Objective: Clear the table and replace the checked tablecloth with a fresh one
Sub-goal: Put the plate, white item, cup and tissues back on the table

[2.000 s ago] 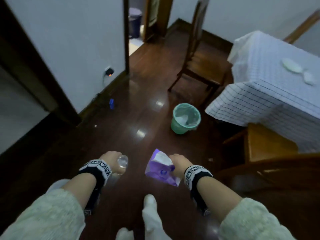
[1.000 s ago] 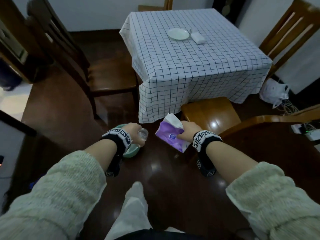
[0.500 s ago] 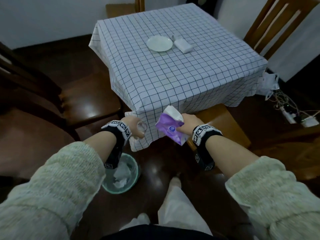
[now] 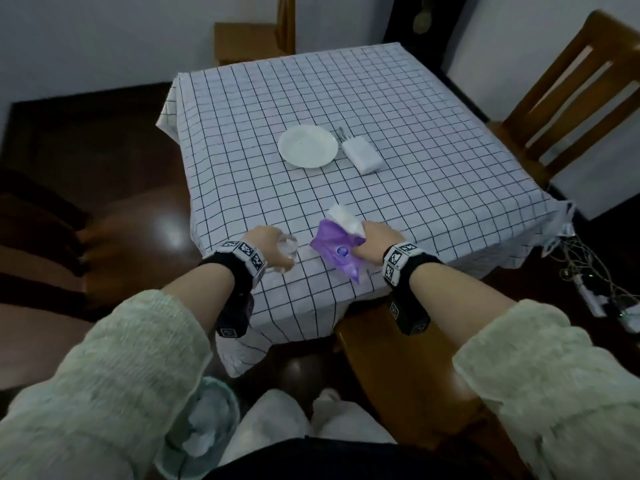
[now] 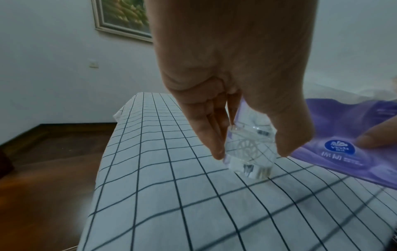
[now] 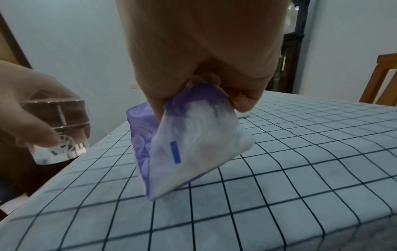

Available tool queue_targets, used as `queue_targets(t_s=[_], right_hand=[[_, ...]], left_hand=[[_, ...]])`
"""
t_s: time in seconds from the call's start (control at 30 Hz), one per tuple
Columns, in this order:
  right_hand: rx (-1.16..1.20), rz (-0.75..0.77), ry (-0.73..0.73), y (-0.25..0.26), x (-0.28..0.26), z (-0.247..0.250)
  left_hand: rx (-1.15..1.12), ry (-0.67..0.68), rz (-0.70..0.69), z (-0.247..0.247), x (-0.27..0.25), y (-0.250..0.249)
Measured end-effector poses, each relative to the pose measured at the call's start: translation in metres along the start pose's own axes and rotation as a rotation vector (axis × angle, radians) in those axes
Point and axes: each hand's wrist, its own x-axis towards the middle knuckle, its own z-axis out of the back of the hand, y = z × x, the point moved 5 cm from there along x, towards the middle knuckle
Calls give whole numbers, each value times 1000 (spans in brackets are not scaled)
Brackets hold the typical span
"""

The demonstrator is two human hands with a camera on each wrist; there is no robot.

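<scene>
Covering the square table, a checked tablecloth above dark floor.

The head camera looks steeply down over the near edge of the checked tablecloth. Each wrist camera sits close above that edge, facing across it; all three share it.

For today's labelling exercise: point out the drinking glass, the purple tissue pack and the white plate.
drinking glass (image 5: 250,151), left wrist view, clear side wall.
purple tissue pack (image 4: 341,252), head view, purple front near logo.
white plate (image 4: 307,146), head view, centre.
</scene>
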Motion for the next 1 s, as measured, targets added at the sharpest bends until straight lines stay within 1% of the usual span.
queue_targets(t_s=[0.13, 0.27, 0.37, 0.47, 0.53, 0.63, 0.73, 0.87, 1.0], right_hand=[[-13, -15, -3, -5, 44, 14], [28, -55, -38, -7, 83, 30], [56, -114, -141, -11, 105, 54], [13, -132, -280, -24, 126, 87], [-14, -159, -326, -35, 141, 111], [-31, -212, -350, -48, 174, 144], [-14, -250, -339, -60, 217, 166], [64, -241, -326, -73, 277, 184], [65, -205, -323, -79, 324, 190]], left_hand=[[31, 43, 15, 16, 41, 3], [24, 42, -8, 32, 81, -2], [-9, 17, -47, 51, 112, -14], [-50, -1, -95, 73, 145, -31], [-73, -34, -107, 89, 168, -41], [-119, -83, -104, 115, 204, -55], [-133, -108, -91, 134, 246, -67], [-177, -131, -52, 160, 302, -78], [-195, -141, 4, 175, 348, -84]])
